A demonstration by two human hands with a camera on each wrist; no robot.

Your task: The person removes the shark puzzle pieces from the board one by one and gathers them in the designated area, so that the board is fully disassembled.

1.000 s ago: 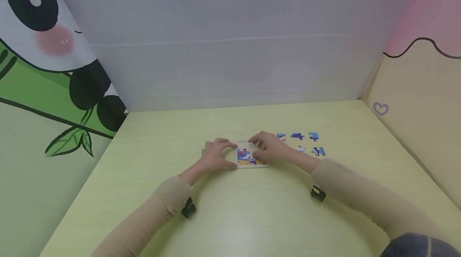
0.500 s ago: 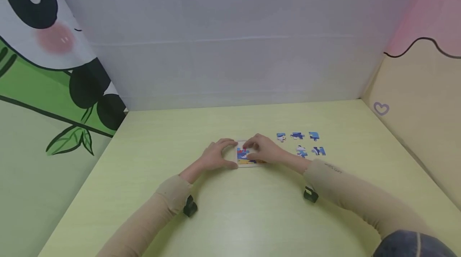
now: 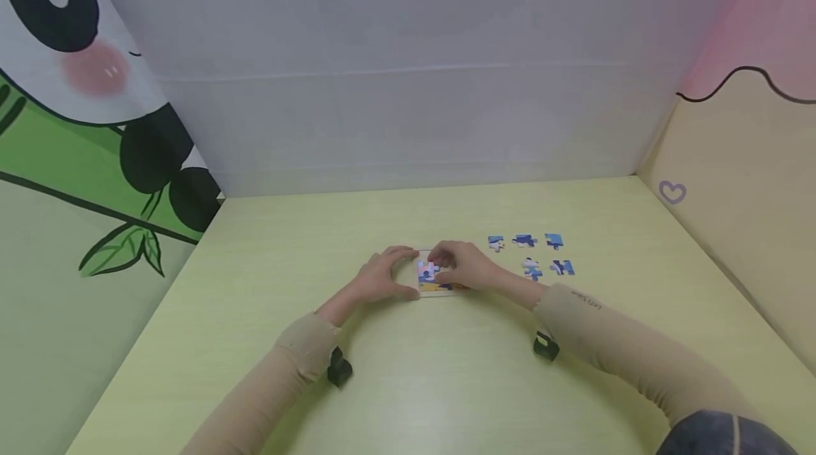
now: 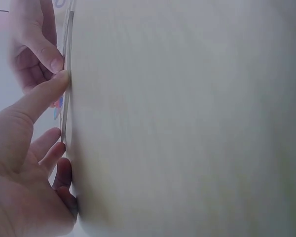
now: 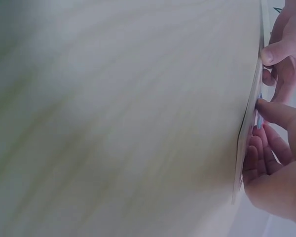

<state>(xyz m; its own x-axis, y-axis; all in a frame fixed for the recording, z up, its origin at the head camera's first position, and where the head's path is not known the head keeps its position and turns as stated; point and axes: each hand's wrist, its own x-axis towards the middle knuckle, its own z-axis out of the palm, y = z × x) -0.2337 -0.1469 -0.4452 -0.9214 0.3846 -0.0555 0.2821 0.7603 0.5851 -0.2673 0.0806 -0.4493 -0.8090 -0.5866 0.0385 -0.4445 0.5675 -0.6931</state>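
Observation:
A small jigsaw puzzle tray with a pale rim lies flat on the table, its lower part filled with blue and yellow picture pieces. My left hand holds the tray at its left side, thumb at the near corner and index finger at the far corner. Over the tray, my right hand pinches a puzzle piece in white, pink and blue, low above the left part of the picture. In the right wrist view the thumb and fingers close on this piece. The right hand hides the tray's right part.
Several loose blue-and-white puzzle pieces lie in two rows right of the tray on the pale yellow table. A grey-white cloth wall stands behind. Printed panels flank both sides.
My right hand has moved left over the tray and a little lower, bringing the pinched puzzle piece over the picture's left part. My left hand has stayed at the tray's left side.

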